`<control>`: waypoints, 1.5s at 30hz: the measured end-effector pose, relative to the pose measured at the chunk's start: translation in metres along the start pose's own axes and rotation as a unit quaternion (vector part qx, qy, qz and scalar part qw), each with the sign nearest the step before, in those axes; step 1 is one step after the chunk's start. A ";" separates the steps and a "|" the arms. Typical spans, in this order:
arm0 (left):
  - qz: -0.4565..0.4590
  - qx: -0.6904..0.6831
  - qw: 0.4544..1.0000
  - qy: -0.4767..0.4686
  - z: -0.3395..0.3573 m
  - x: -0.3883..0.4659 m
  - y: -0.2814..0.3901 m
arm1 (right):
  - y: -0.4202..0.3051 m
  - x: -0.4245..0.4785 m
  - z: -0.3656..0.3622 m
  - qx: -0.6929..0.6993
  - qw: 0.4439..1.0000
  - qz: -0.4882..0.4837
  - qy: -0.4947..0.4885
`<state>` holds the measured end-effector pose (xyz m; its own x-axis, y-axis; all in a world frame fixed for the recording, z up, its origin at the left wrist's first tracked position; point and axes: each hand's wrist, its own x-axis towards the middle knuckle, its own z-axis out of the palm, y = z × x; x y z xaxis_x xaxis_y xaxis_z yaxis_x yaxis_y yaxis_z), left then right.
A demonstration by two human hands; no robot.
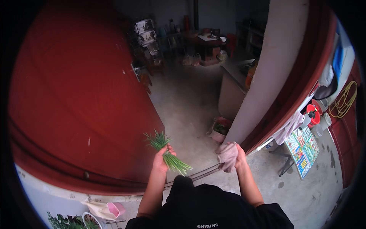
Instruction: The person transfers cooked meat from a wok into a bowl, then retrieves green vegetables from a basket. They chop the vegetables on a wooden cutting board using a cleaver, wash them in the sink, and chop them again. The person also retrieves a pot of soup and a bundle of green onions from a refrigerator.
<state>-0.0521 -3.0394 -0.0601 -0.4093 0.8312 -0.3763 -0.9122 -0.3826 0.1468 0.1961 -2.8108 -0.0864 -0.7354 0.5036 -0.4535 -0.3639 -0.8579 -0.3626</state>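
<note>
A bunch of long green stems, likely chives or scallions [176, 163], is gripped in my left hand [162, 158]. Its dark leafy tips point up and left, and the pale cut ends stick out toward my body. My right hand [240, 155] holds a crumpled pinkish-grey cloth [228, 157], which hangs over the fingers and hides part of them. Both hands are apart, in front of my black shirt [211, 204]. Under them runs the metal door track [204, 172] of a doorway.
A large red metal door [85, 108] borders the left. On the right stands a pale wall edge [266, 71]; a pink basket with greens [219, 128] sits beside it. Inside, a counter [233, 88] and a cluttered table [208, 40] stand. A printed folding table [303, 151] is outside right.
</note>
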 end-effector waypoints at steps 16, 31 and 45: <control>-0.080 0.017 0.997 -0.019 0.137 0.442 0.144 | -0.159 0.349 0.125 0.048 0.998 -0.034 0.037; -0.154 0.083 0.984 -0.035 0.303 0.828 0.194 | -0.439 0.611 0.077 -0.493 0.613 -0.421 0.451; -0.310 0.332 0.890 -0.026 0.432 1.181 0.062 | -0.591 0.785 0.104 -0.628 0.573 -0.340 0.402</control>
<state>-0.6019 -1.9074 -0.1006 0.1921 0.8239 -0.5332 -0.7676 0.4647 0.4414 -0.2257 -1.9187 -0.1434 0.0164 0.9954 0.0944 0.6594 0.0602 -0.7493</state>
